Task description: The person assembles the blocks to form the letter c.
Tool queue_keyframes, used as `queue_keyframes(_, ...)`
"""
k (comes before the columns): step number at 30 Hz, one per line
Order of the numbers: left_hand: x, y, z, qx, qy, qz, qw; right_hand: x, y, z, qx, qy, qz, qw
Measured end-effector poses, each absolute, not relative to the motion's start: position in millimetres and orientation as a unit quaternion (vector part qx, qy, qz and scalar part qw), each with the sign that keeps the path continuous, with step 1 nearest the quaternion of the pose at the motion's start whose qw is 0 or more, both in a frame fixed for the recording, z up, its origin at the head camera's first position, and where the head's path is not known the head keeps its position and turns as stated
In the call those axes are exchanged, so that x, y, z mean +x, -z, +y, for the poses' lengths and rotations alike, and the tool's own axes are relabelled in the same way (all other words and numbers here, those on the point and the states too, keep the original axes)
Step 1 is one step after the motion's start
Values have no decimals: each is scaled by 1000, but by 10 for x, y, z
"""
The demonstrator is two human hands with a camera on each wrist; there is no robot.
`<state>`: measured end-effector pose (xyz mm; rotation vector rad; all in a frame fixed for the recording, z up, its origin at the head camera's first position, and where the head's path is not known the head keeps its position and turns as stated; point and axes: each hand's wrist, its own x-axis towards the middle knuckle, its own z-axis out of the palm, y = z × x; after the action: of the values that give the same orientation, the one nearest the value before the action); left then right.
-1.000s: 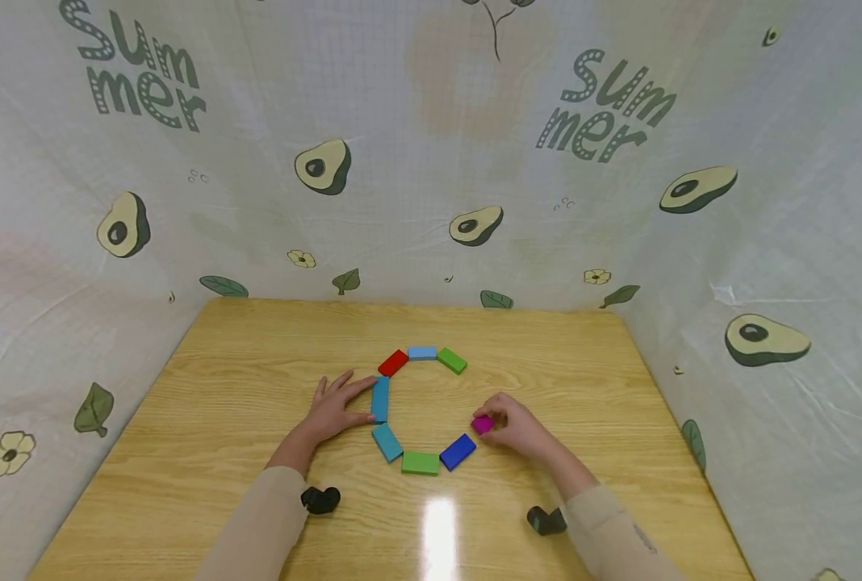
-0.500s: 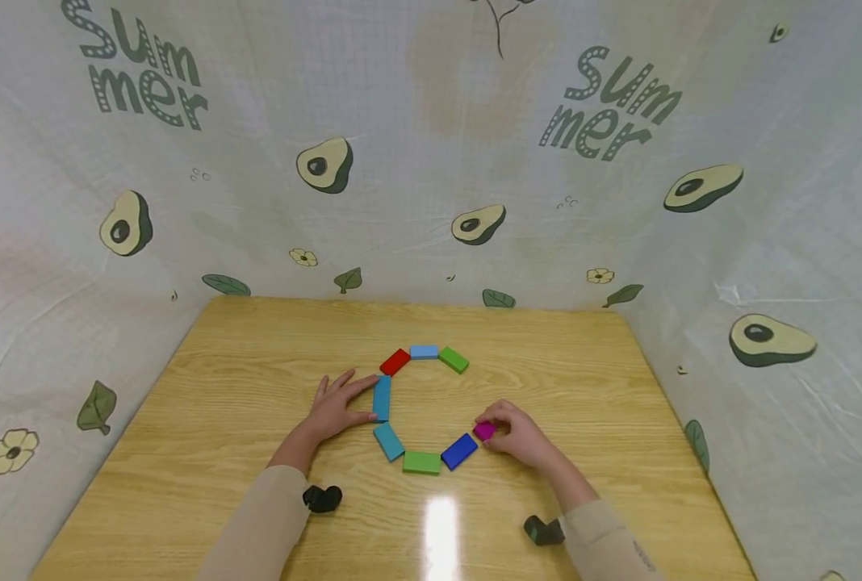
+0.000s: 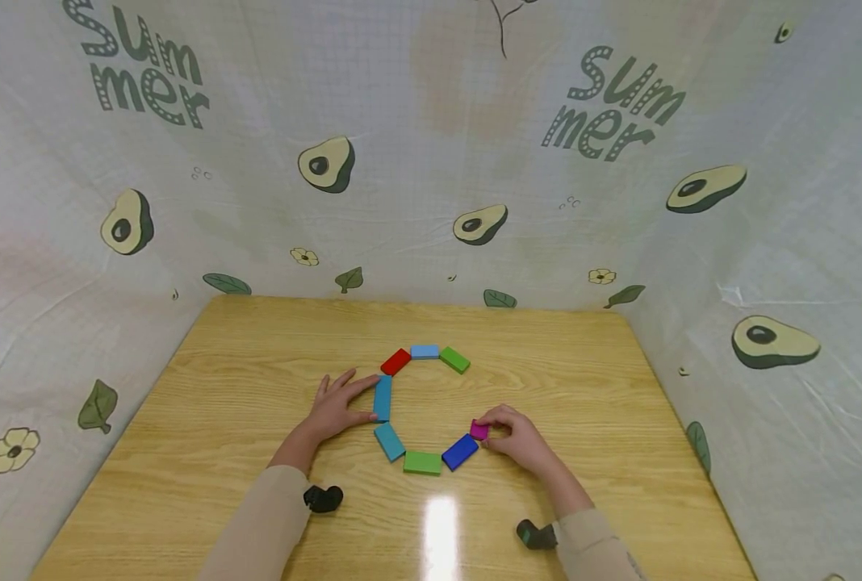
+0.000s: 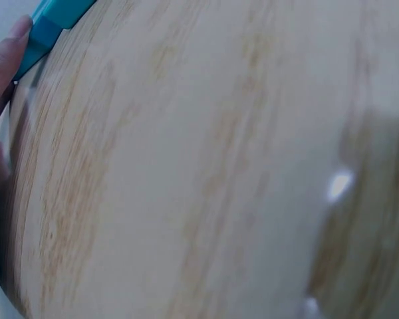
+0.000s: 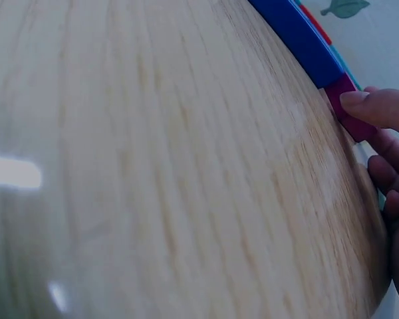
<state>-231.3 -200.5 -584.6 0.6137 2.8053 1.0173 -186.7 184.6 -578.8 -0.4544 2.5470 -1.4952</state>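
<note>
My right hand (image 3: 521, 442) pinches a magenta block (image 3: 479, 430) between thumb and fingers, at the upper right end of a dark blue block (image 3: 460, 452). The right wrist view shows the magenta block (image 5: 349, 109) right against the dark blue block's end. With fingers spread, my left hand (image 3: 335, 410) rests beside a long blue block (image 3: 382, 399), index finger at its far end and thumb at its near end. A teal block (image 3: 390, 441), a green block (image 3: 422, 462), a red block (image 3: 396, 362), a light blue block (image 3: 424, 353) and another green block (image 3: 455, 360) continue the curved row.
The blocks lie on a wooden table (image 3: 271, 339) in an open ring, with a gap on the right side. A printed cloth (image 3: 402, 97) hangs behind and along both sides of the table. Black devices sit at both wrists.
My right hand has moved slightly down and left, bringing the magenta block close against the dark blue one. The left hand stays on the long blue block.
</note>
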Motion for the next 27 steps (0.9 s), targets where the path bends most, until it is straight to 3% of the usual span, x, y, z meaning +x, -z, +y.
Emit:
queue_keyframes(10, -2319, 5853, -2012, 199, -328, 922, 49, -1842, 5835, 1882, -134, 515, 846, 41)
queue_keyframes(18, -2317, 5894, -2004, 199, -323, 923, 58, -1834, 5832, 1919, -123, 506, 853, 47)
queue_keyframes(27, -2337, 5874, -2012, 197, -321, 925, 57, -1728, 5463, 1805, -130, 503, 853, 50)
